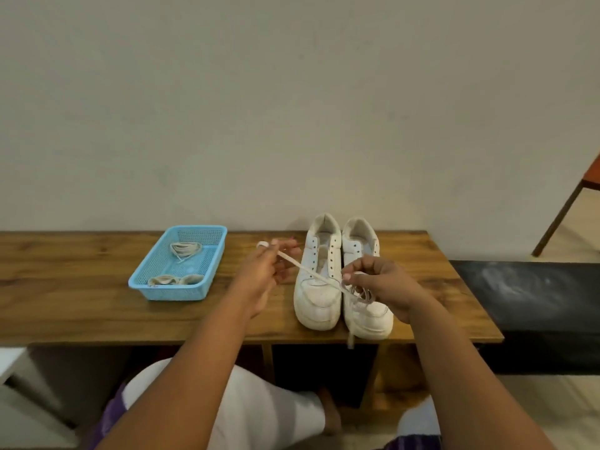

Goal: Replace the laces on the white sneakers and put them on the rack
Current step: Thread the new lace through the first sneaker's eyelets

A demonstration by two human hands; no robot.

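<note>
Two white sneakers stand side by side on the wooden bench point(81, 306), toes toward me: the left sneaker point(319, 274) and the right sneaker point(363, 277), both with empty eyelets. A white lace point(308, 271) stretches between my hands above the left sneaker. My left hand point(269, 271) pinches one end of it, wound around a finger. My right hand point(380, 284) pinches the other part, where loops bunch over the right sneaker's toe and a tail hangs past the bench's front edge.
A light blue plastic basket point(168, 287) sits left of the sneakers with several coiled laces point(185, 250) inside. The wall runs close behind the bench. A black surface point(535, 293) adjoins at the right, with a chair leg point(558, 219) beyond. My knees are below the bench.
</note>
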